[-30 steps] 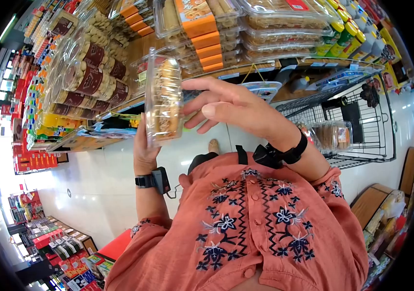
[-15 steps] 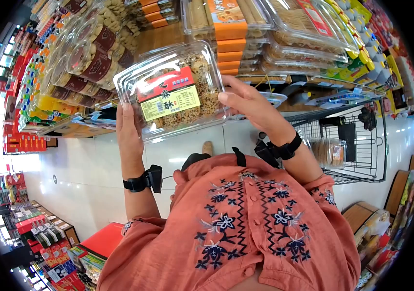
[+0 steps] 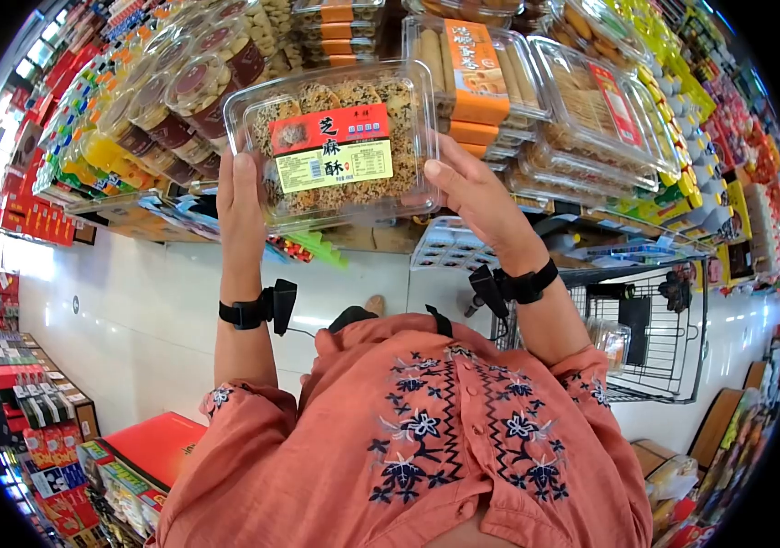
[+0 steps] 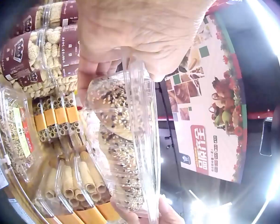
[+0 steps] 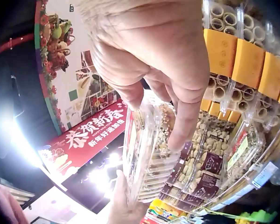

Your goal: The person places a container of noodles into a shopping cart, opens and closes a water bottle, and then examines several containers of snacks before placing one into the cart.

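Note:
A clear plastic box of sesame cookies (image 3: 399,183), its red and yellow label facing up toward the head camera, is held up between both hands. My left hand (image 3: 242,201) grips the left end, thumb on the lid side. At the opposite end my right hand (image 3: 481,196) holds the box with its thumb at the near corner. The left wrist view shows the box (image 4: 119,140) edge-on, seeds on the cookies visible through the plastic. In the right wrist view, fingers of the right hand (image 5: 154,60) straddle the box's edge.
Behind the box, a shelf carries stacked boxes of rolled wafers (image 3: 476,73) with orange bands and round jars (image 3: 203,91) with brown labels. Flat clear boxes (image 3: 591,100) are piled farther right. A black wire shopping cart (image 3: 659,342) stands at right, a red box (image 3: 157,447) at lower left.
The cookie box has turned from edge-on to label-up. My right hand, earlier reaching beside it with fingers spread, has taken hold of its right end. The shelf goods have shifted right in view.

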`<action>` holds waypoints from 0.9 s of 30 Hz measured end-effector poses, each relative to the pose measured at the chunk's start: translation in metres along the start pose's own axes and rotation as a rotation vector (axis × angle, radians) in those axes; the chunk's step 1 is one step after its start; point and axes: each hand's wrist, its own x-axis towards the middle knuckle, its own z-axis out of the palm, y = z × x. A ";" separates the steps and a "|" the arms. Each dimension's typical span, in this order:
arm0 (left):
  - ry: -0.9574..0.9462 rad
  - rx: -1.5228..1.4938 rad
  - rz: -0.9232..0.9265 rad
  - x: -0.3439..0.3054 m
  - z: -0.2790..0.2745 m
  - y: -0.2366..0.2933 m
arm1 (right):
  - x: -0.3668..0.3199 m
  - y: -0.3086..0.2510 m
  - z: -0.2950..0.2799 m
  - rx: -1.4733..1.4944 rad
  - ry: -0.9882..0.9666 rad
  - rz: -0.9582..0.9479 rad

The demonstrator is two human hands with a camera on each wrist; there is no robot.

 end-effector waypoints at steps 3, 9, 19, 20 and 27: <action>0.001 -0.019 0.001 0.002 0.000 0.002 | 0.004 -0.002 0.004 -0.001 0.009 0.026; -0.007 -0.026 0.025 0.008 -0.003 -0.005 | 0.013 0.003 0.008 0.026 -0.008 -0.004; -0.089 -0.044 0.061 0.035 -0.018 -0.021 | 0.029 0.012 0.020 0.051 0.035 -0.010; -0.102 -0.052 0.048 0.038 -0.020 -0.022 | 0.031 0.015 0.020 0.053 0.042 -0.013; -0.115 -0.017 0.041 0.054 -0.022 -0.026 | 0.047 0.034 0.018 0.027 0.138 0.014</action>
